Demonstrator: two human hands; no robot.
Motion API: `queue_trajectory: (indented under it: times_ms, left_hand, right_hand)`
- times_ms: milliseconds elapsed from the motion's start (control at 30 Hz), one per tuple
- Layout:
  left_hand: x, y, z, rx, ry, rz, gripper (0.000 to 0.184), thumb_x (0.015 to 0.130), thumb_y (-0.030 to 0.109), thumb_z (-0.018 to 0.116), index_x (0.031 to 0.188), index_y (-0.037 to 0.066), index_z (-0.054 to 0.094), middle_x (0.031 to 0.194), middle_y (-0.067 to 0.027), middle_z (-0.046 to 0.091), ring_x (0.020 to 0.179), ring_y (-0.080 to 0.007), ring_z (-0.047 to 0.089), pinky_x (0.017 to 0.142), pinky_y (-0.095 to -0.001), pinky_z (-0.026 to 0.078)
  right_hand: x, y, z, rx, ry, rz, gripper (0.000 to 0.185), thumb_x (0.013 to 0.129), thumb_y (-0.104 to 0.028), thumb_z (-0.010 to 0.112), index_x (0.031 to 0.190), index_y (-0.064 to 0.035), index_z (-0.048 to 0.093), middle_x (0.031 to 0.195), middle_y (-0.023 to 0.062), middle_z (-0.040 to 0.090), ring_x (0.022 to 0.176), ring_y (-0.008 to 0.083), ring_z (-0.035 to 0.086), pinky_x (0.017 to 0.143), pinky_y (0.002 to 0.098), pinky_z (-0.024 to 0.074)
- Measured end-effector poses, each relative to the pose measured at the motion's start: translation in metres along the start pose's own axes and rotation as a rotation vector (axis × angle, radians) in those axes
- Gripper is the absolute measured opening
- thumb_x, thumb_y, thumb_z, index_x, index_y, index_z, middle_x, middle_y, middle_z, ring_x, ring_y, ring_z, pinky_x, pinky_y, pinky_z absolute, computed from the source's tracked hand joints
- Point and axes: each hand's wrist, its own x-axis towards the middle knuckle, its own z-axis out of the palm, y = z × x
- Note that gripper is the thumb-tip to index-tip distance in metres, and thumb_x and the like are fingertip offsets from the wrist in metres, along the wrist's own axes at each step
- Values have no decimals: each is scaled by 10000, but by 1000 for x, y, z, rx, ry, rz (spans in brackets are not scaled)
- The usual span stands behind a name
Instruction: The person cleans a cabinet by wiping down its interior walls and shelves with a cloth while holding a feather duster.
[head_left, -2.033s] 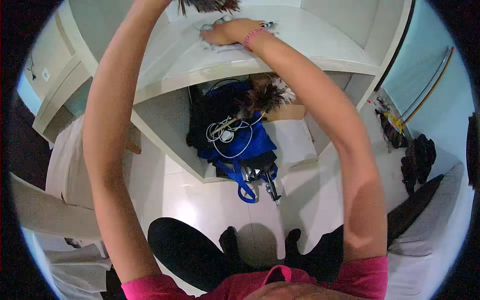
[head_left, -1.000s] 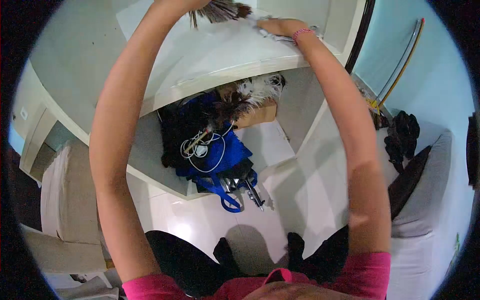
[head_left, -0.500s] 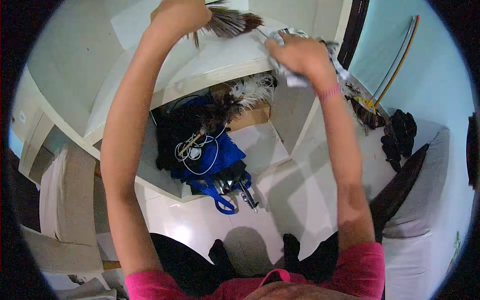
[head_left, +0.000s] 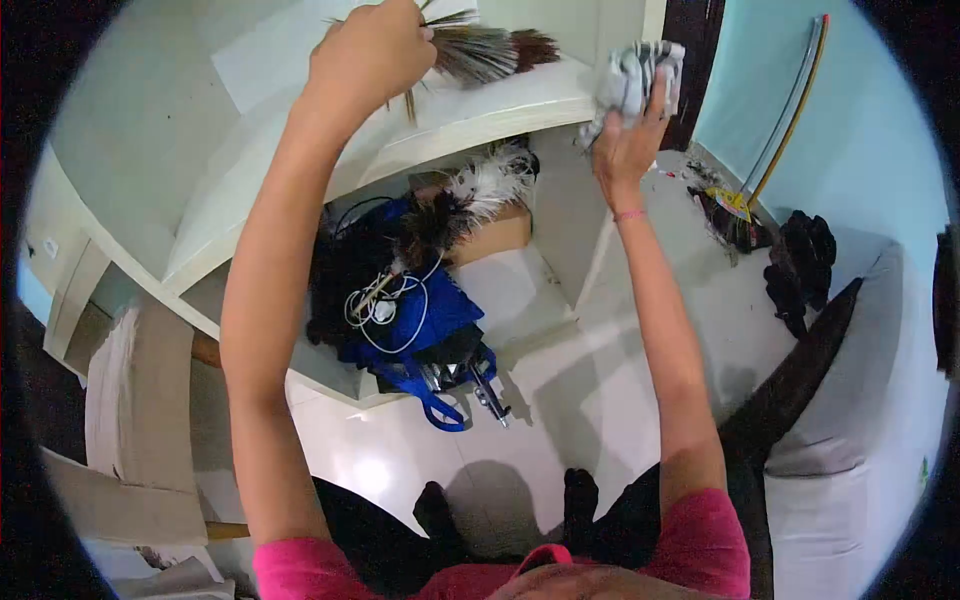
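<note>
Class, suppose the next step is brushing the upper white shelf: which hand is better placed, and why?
Probably the left hand: it grips the bristly brush, which appears over the shelf. The right hand is occupied with a crumpled cloth, out by the shelf's right end.

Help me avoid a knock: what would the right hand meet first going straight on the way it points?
Past the cloth it holds, the right hand would probably meet the dark panel beside the cabinet, or perhaps clip the cabinet's edge; depth is unclear.
</note>
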Motion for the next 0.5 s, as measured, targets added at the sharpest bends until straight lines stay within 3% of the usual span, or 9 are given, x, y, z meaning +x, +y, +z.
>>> queue_trajectory:
  times_ms: [67, 100, 133, 200, 233, 333, 400, 467, 500]
  left_hand:
    - [1, 13, -4, 6, -58, 0, 279, 846, 239, 546, 1003, 33, 650, 922, -208, 646, 878, -371, 617, 802, -419, 475]
    - [2, 17, -4, 8, -57, 1, 279, 846, 239, 546, 1003, 33, 650, 922, -208, 646, 878, -371, 617, 802, -419, 475]
    - [3, 20, -3, -13, -56, -11, 276, 846, 238, 546, 1002, 37, 653, 920, -207, 646, 878, -371, 617, 804, -418, 475]
    - [5, 21, 2, -32, -64, -19, 273, 845, 237, 546, 1001, 41, 656, 919, -207, 646, 877, -371, 617, 806, -416, 475]
    - [6, 20, 9, -36, -27, 0, 274, 845, 236, 546, 1006, 44, 655, 922, -202, 648, 881, -372, 616, 807, -417, 474]
    - [6, 17, 17, -41, 8, 16, 278, 844, 241, 547, 1015, 50, 655, 930, -195, 650, 894, -375, 614, 815, -421, 471]
    - [8, 15, 19, -30, 1, 21, 282, 843, 247, 548, 1019, 54, 655, 936, -193, 650, 904, -377, 611, 821, -423, 469]
    - [15, 14, 19, 13, 9, 6, 286, 841, 259, 553, 1020, 60, 656, 944, -201, 646, 917, -380, 606, 830, -435, 464]
    - [15, 11, 22, 11, 10, 7, 286, 841, 259, 553, 1020, 60, 656, 944, -201, 646, 917, -380, 606, 830, -435, 464]
  right_hand:
    - [34, -1, -1, -8, -75, -46, 537, 781, -213, 548, 1309, -178, 457, 1457, 63, 307, 1311, 440, 247, 1040, 534, 267]
    - [50, 5, -2, -161, -93, -198, 543, 786, -252, 572, 1308, -153, 460, 1434, 40, 338, 1247, 447, 337, 976, 503, 346]
    - [62, 7, -3, -160, -91, -199, 543, 786, -252, 572, 1308, -153, 460, 1434, 40, 338, 1247, 447, 337, 976, 503, 346]
    - [84, 8, -10, -321, -265, -426, 473, 862, -320, 505, 1283, -104, 511, 1459, 44, 304, 1292, 413, 298, 1023, 462, 292]
    - [91, -10, -23, -277, -524, -282, 528, 894, -344, 372, 1339, -66, 436, 1454, 69, 323, 1397, 310, 88, 1127, 476, 80]
    - [100, -10, -30, -357, -637, -382, 503, 854, -325, 413, 1296, -104, 504, 1439, 22, 356, 1398, 303, 98, 1131, 477, 78]
    - [118, -6, -24, -407, -650, -473, 481, 857, -339, 442, 1267, -103, 531, 1422, 41, 377, 1392, 303, 126, 1126, 470, 110]
    - [138, -5, -11, -517, -431, -601, 470, 849, -343, 485, 1247, -100, 541, 1413, 56, 381, 1380, 310, 162, 1114, 476, 136]
    - [151, -17, -12, -435, -376, -535, 457, 849, -329, 500, 1235, -89, 543, 1418, 71, 364, 1370, 319, 185, 1105, 477, 155]
